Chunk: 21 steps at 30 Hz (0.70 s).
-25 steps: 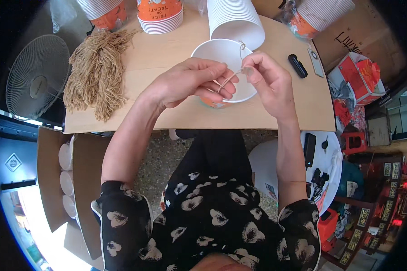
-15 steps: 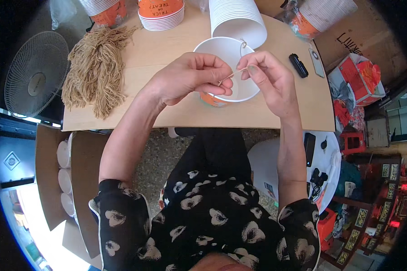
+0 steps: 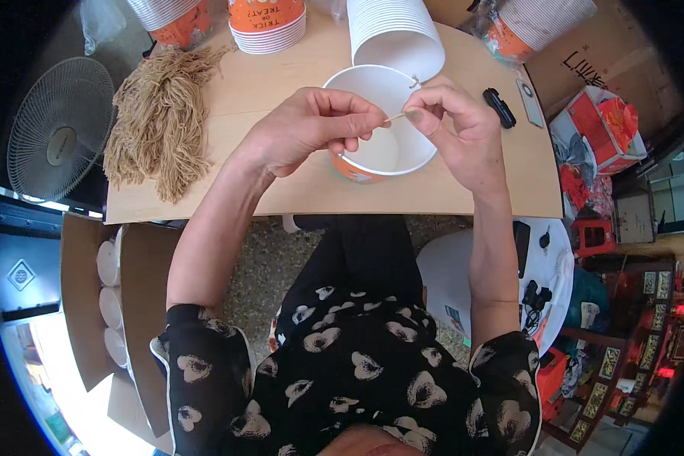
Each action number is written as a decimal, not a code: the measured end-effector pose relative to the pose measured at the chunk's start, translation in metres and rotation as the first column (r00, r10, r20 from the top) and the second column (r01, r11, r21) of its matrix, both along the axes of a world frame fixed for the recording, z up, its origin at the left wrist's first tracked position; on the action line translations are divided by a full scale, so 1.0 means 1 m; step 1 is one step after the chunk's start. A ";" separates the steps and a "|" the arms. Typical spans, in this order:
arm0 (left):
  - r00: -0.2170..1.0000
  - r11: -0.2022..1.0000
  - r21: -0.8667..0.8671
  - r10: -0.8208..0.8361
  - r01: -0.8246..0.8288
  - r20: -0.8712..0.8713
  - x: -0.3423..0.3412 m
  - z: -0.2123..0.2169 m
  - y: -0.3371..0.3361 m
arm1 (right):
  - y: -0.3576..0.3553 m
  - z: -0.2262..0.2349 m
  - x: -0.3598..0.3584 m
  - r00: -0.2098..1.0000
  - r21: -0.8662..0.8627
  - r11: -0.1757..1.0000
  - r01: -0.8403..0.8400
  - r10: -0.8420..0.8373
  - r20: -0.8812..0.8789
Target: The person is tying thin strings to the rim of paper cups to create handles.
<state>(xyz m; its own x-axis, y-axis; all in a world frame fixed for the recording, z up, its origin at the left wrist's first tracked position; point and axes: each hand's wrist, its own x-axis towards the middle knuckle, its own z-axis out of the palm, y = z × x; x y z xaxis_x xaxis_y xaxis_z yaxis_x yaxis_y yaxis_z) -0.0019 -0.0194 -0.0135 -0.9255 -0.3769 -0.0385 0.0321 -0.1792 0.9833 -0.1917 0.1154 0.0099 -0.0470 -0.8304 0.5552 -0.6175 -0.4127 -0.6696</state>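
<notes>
String pinched between both hands, over the bucket.
My left hand (image 3: 308, 128) and right hand (image 3: 462, 135) are each closed, thumb against finger, on a thin tan string (image 3: 393, 118), a short length showing between the fingertips; the other fingers curl loosely. Below, the white-lined orange bucket (image 3: 371, 82) sits mouth up on the worktop (image 3: 254, 178). A bit of cord (image 3: 415, 80) shows at its far right rim; cannot tell if it joins my string. Nested white buckets (image 3: 395, 30) lie sideways just beyond; tan string bundle (image 3: 159, 121) off left.
</notes>
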 end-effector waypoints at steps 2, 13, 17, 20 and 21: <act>1.000 0.999 -0.032 0.009 -0.009 0.027 0.001 0.003 0.002 | 0.000 0.000 0.001 0.999 -0.004 1.000 0.007 -0.007 0.039; 0.984 0.964 -0.200 0.173 -0.177 -0.040 0.007 0.005 0.016 | -0.004 -0.004 0.021 0.934 0.185 0.981 0.060 -0.121 0.337; 0.973 0.945 -0.230 0.220 -0.232 -0.075 0.009 -0.003 0.013 | -0.005 -0.003 0.029 0.918 0.136 0.983 0.125 -0.167 0.359; 0.976 0.936 -0.278 0.208 -0.217 -0.063 0.012 -0.003 0.012 | -0.005 -0.004 0.029 0.917 0.179 0.978 0.110 -0.170 0.361; 0.976 0.936 -0.277 0.209 -0.218 -0.063 0.013 -0.002 0.012 | -0.005 -0.005 0.029 0.917 0.180 0.978 0.109 -0.169 0.361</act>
